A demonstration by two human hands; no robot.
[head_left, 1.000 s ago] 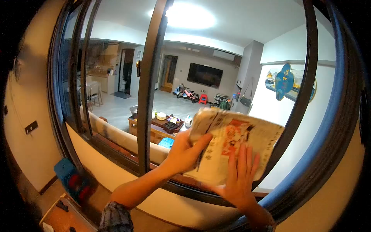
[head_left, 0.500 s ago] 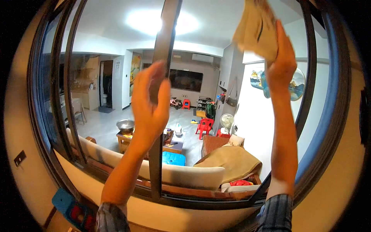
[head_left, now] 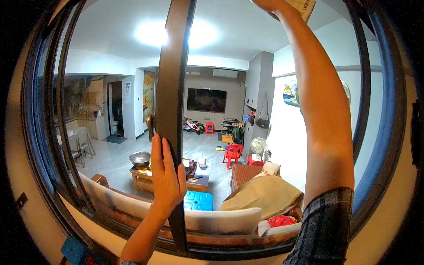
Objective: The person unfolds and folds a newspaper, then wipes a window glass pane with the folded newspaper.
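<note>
My left hand (head_left: 167,179) lies against the dark upright window frame (head_left: 171,84), its fingers stretched upward and nothing held in it. Just above the fingertips, a small brass-coloured latch (head_left: 150,121) sits on the frame's left side. My right hand (head_left: 268,4) is raised to the top edge of the view, which cuts off most of its fingers. It holds a tan cloth-like piece (head_left: 305,7) with dark printed marks, partly hidden behind my forearm. Whether that piece touches the window cannot be made out.
Beyond the window, a sofa back (head_left: 225,218) runs along the sill, with a tan cover (head_left: 265,196) at its right. A low table (head_left: 143,180) carries a metal basin (head_left: 140,159). A red chair (head_left: 233,153) and a fan (head_left: 258,145) stand farther back.
My left hand has come down from the air onto the upright frame. My right hand has moved up and left with the tan piece, partly leaving the view. The view has shifted slightly.
</note>
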